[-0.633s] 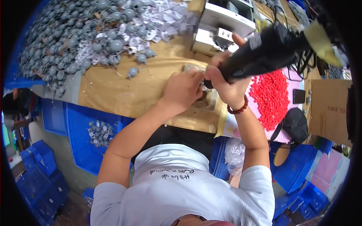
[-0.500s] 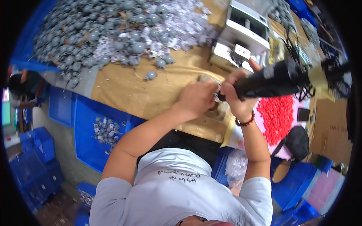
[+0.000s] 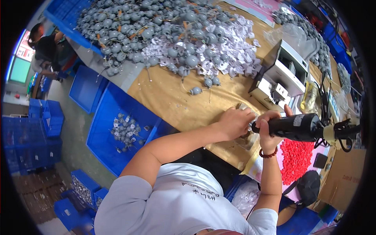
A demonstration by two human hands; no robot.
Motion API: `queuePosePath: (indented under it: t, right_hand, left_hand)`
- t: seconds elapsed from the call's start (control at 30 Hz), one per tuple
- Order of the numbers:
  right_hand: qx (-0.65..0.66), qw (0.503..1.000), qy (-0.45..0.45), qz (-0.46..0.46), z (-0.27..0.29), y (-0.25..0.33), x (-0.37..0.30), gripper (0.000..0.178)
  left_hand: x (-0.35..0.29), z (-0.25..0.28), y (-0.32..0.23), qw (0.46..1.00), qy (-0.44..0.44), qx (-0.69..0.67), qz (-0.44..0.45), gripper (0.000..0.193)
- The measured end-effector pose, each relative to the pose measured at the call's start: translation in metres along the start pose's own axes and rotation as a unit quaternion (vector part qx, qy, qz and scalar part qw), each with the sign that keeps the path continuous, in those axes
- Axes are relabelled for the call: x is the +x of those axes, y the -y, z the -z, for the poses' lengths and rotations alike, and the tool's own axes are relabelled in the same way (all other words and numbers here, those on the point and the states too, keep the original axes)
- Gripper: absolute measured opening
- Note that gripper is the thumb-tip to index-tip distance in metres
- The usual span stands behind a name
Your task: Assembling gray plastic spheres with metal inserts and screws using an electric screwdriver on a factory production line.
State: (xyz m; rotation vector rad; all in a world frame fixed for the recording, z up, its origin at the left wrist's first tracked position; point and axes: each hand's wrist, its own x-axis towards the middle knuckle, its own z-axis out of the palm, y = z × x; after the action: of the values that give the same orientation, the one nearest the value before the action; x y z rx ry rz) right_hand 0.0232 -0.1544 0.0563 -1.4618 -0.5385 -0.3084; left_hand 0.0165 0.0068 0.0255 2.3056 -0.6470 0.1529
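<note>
My right hand (image 3: 269, 129) is wrapped round a black electric screwdriver (image 3: 299, 127) that lies nearly level, its tip pointing left. At that tip, my left hand (image 3: 237, 123) has its fingers curled and pressed together over a small thing they hide. Under the left hand, part of a brownish-grey block (image 3: 247, 137) shows on the tan-covered table (image 3: 160, 94). Beyond the hands lies a big heap of round grey parts with wires (image 3: 125, 33), mixed with small white plastic pieces (image 3: 239, 47). A few loose grey parts (image 3: 196, 91) lie nearer the left hand.
A white open-fronted box (image 3: 282, 74) stands just past the screwdriver. Red small parts (image 3: 296, 160) cover a pink sheet at right, near a black bag (image 3: 305, 188). A blue bin (image 3: 103, 129) holding grey parts stands below the table's left edge. Another person (image 3: 51, 51) is far left.
The whole view has swung, so the table and hands appear farther right and lower. Both hands stay together at the screwdriver tip, with the right hand still gripping the tool.
</note>
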Motion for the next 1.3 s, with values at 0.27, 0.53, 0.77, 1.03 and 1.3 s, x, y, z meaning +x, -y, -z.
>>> queuePosePath:
  t: [0.27, 0.53, 0.77, 1.03, 1.3]
  right_hand:
    - [-0.005, 0.988, -0.114, -0.100, 0.033, 0.009, 0.003, 0.051]
    - [-0.412, 0.893, -0.143, -0.114, 0.174, -0.048, 0.011, 0.039]
    - [-0.311, 0.936, -0.069, -0.148, 0.114, -0.021, -0.016, 0.035]
    - [-0.259, 0.957, 0.055, -0.122, 0.037, -0.014, -0.041, 0.017]
    - [-0.164, 0.971, -0.069, -0.159, 0.032, 0.004, -0.007, 0.011]
  left_hand:
    - [-0.001, -0.004, 0.000, 0.998, 0.038, 0.040, 0.007, 0.036]
    - [-0.007, -0.020, 0.008, 1.000, -0.002, 0.025, -0.010, 0.037]
    - [-0.021, -0.012, 0.004, 0.990, -0.064, 0.098, -0.080, 0.036]
    - [-0.019, -0.008, 0.006, 0.988, -0.074, 0.105, -0.089, 0.029]
    - [-0.017, -0.002, 0.004, 0.995, -0.034, 0.053, -0.080, 0.035]
